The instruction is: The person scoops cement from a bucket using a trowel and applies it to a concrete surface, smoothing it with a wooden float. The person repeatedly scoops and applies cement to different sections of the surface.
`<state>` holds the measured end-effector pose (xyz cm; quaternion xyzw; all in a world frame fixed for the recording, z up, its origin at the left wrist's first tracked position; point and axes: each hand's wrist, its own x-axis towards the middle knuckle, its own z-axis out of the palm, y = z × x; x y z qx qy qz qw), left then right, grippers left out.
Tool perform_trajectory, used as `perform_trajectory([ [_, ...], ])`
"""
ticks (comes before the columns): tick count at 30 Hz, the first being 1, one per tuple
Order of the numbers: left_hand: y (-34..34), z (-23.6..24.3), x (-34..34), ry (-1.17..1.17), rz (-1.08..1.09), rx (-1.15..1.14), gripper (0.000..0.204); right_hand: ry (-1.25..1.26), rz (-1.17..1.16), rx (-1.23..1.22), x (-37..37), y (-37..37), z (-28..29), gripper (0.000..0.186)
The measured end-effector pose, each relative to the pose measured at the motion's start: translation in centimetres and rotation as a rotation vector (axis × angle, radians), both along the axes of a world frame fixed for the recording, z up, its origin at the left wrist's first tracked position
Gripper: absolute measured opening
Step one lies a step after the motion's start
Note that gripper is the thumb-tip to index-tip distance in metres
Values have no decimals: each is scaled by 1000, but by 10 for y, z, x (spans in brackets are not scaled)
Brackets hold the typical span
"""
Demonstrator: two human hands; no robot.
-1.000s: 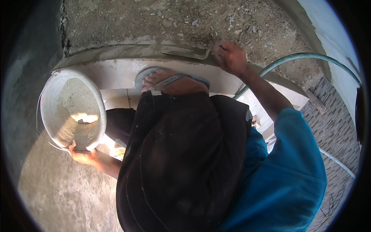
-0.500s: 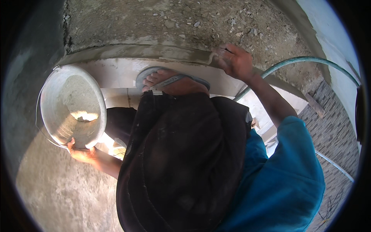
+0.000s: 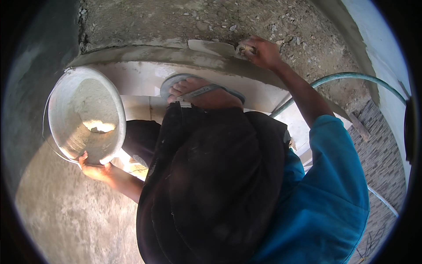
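The bucket (image 3: 119, 108) is located beside the left end of the curb (image 3: 154, 53), tilted with its mouth toward the viewer; whether its base is borne by the floor (image 3: 70, 211) cannot be told. Its lower rim is pinched by the left hand (image 3: 96, 171). The trowel (image 3: 211, 46) is positioned along the curb's far edge, next to the stony ground (image 3: 228, 20); its handle, largely hidden, is enclosed by the curled fingers of the right hand (image 3: 263, 52). The bucket should be treated as stiff and probably heavy, being partly filled with mix (image 3: 92, 99); it is best gripped by the rim or lifted by the wire bail (image 3: 43, 121). The trowel is judged light, thin and rigid, possibly slippery when wet, and should be held by the handle only. Counted: one bucket, one trowel, one green hose (image 3: 347, 75), one sandalled foot (image 3: 195, 92); stones, too many to count.
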<state>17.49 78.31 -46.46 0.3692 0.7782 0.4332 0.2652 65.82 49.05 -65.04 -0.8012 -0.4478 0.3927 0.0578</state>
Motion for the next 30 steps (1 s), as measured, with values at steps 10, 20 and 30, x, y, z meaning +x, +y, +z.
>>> perform_trajectory([
  [10, 0, -8, -35, 161, -289, 44, 42, -87, -36, -112, 35, -82, 10, 39],
  [20, -1, -9, -64, 350, -504, 61, 81, -176, 44, -23, 27, -102, 5, 36],
  [30, 3, -4, -42, 139, -346, -11, 55, -301, 97, 281, 9, -110, 15, 13],
])
